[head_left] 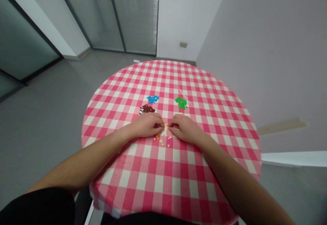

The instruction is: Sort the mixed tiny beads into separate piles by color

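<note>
My left hand (148,124) and my right hand (185,128) face each other near the middle of the table, with thumbs and fingers pinched together. Whatever lies between the fingertips is too small to name. Scattered around and just below the fingertips are small white and yellow pieces (161,142). Just beyond my left hand sits a pile of dark brown pieces (147,109), partly covered by that hand. Farther back lie a pile of blue pieces (152,99) and, beyond my right hand, a pile of green pieces (181,103).
The round table wears a red and white checked cloth (163,184) that hangs over the near edge. Glass partitions (135,17) and a white wall (189,10) stand behind it. Another wall (276,54) rises at the right.
</note>
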Demonstrator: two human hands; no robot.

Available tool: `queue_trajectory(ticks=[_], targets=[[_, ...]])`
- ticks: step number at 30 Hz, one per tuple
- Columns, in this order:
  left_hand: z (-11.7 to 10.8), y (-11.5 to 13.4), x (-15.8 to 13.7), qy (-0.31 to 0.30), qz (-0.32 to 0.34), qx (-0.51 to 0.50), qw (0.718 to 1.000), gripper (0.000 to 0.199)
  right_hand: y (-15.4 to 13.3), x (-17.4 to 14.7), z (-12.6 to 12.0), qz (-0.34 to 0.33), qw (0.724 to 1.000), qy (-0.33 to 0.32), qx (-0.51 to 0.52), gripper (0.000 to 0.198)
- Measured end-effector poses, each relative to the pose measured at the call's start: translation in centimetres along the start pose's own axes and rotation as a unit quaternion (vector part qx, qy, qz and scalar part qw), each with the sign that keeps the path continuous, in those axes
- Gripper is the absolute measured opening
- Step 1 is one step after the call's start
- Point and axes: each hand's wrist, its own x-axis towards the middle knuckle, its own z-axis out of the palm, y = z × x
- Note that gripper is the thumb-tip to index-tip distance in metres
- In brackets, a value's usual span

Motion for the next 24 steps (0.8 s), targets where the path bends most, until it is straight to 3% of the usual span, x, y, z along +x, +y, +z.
queue_trajectory(ticks=[9,11,16,24], targets=[[-0.6,-0.1,-0.2,0.032,-0.006,0.009,0.999,0.015,-0.6,0.4,0.0,-0.004,0.999,-0.005,-0.041,0.014],[-0.8,-0.4,-0.3,0.046,-0.013,0.001,0.999,0.016,-0.3,0.2,-0.6,0.026,0.998,0.024,-0.059,0.017],[-0.9,-1.1,-0.5,0.07,-0.022,-0.007,0.997,0.017,1.9,-0.4,-2.7,0.173,0.973,0.102,-0.111,0.017],[-0.9,-1.1,-0.5,0.076,-0.027,-0.005,0.997,0.019,2.3,-0.4,-3.0,0.221,0.967,0.022,-0.127,0.024]])
